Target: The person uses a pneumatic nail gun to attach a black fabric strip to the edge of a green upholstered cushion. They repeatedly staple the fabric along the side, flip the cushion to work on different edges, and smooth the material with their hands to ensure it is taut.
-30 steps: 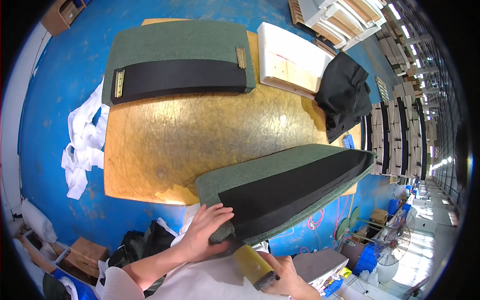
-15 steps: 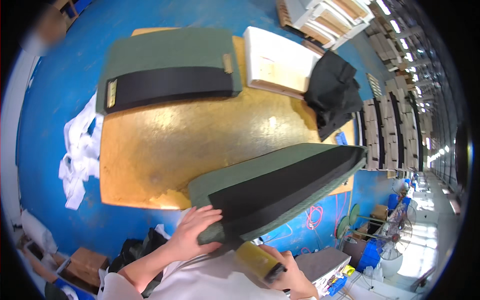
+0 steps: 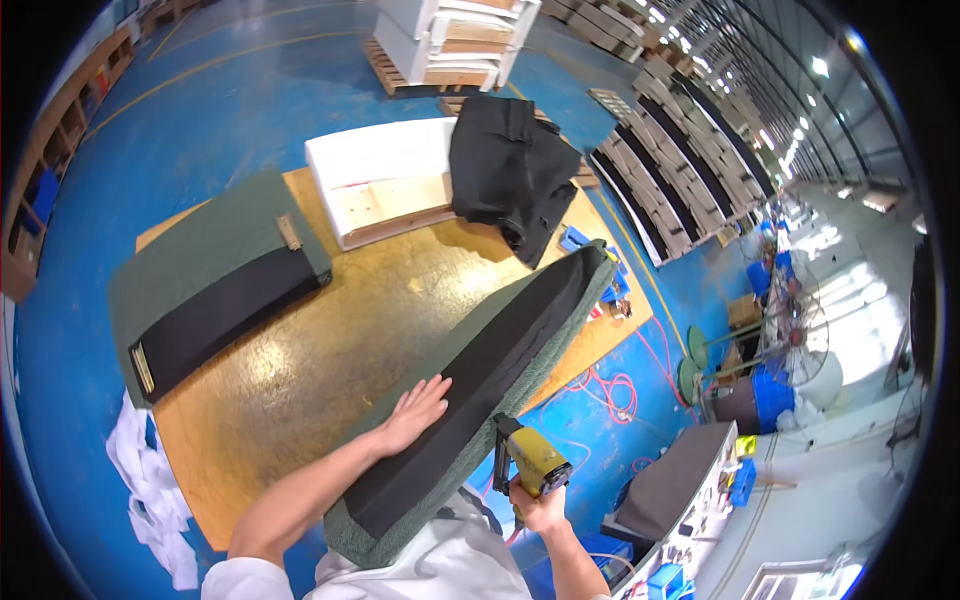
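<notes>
A long cushioned panel (image 3: pixel 400 500), green with black fabric (image 3: pixel 505 335) along its underside, lies slantwise over the table's near edge. Its near end rests against my white shirt. My left hand (image 3: pixel 415 412) lies flat on the black fabric around mid-length, fingers spread. In my right hand (image 3: pixel 540 508) is a yellow staple gun (image 3: pixel 537 462), gripped by its handle. Its black nose is at the panel's right edge; I cannot tell whether it touches.
The wooden table (image 3: pixel 360 340) also carries another green and black panel (image 3: pixel 220 265), a white padded frame (image 3: pixel 385 150) and black cloth (image 3: pixel 505 175). White fabric (image 3: pixel 150 480) hangs at the left. A red hose (image 3: pixel 615 395) coils on the blue floor. A grey-topped bench (image 3: pixel 680 470) stands right.
My left hand has moved from the panel's near end up to its middle. The staple gun has come up beside the right edge. The view has turned, and the panel sits more steeply slanted.
</notes>
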Action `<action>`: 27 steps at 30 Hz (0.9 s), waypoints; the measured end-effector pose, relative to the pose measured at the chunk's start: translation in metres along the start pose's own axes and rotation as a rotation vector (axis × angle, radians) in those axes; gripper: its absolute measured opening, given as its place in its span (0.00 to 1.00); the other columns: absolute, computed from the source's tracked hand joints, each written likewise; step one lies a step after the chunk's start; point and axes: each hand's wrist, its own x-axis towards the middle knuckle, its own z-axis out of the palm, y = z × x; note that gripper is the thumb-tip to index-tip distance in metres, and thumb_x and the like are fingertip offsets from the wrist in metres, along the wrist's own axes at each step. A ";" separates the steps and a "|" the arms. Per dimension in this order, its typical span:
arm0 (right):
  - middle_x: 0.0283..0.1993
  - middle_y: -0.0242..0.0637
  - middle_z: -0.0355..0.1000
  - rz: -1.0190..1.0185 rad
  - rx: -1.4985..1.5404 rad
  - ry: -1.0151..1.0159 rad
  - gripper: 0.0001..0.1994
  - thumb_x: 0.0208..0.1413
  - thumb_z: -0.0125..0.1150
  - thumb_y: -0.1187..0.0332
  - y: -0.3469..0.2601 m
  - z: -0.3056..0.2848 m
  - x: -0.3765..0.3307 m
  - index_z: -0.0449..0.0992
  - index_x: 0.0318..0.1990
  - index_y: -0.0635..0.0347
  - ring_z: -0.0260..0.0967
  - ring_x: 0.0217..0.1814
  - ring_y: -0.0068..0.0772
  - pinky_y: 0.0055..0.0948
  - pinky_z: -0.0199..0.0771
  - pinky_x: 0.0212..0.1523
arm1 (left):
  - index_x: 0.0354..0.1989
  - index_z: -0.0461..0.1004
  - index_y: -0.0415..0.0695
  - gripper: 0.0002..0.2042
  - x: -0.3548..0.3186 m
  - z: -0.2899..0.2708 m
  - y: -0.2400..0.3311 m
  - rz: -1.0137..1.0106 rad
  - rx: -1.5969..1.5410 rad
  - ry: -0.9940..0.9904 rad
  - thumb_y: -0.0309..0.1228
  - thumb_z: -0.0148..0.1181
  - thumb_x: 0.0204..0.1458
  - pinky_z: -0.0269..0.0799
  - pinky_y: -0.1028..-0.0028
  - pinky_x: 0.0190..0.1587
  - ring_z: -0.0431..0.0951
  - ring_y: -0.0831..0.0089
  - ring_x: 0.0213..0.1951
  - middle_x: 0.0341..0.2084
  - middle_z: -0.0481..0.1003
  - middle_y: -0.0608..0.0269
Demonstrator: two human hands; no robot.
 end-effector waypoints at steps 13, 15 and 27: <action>0.27 0.45 0.77 0.109 -0.258 -0.204 0.09 0.51 0.65 0.70 -0.065 -0.018 0.017 0.80 0.36 0.66 0.74 0.27 0.35 0.38 0.75 0.32 | 0.79 0.50 0.42 0.34 -0.093 -0.001 0.110 -0.042 0.373 0.104 0.39 0.54 0.68 0.50 0.52 0.77 0.54 0.41 0.76 0.76 0.53 0.39; 0.22 0.49 0.74 0.032 -0.275 -0.181 0.08 0.49 0.66 0.70 -0.078 -0.014 0.026 0.78 0.30 0.68 0.72 0.23 0.43 0.41 0.73 0.29 | 0.78 0.50 0.40 0.35 -0.093 0.002 0.101 0.016 0.388 0.142 0.40 0.55 0.68 0.52 0.53 0.76 0.56 0.42 0.75 0.75 0.55 0.38; 0.29 0.49 0.78 -0.036 -0.477 -0.501 0.10 0.46 0.65 0.72 -0.089 -0.002 0.007 0.81 0.37 0.67 0.76 0.29 0.48 0.38 0.77 0.35 | 0.80 0.46 0.46 0.37 -0.116 0.003 0.066 0.026 0.212 0.128 0.48 0.51 0.69 0.48 0.43 0.75 0.49 0.44 0.78 0.79 0.49 0.51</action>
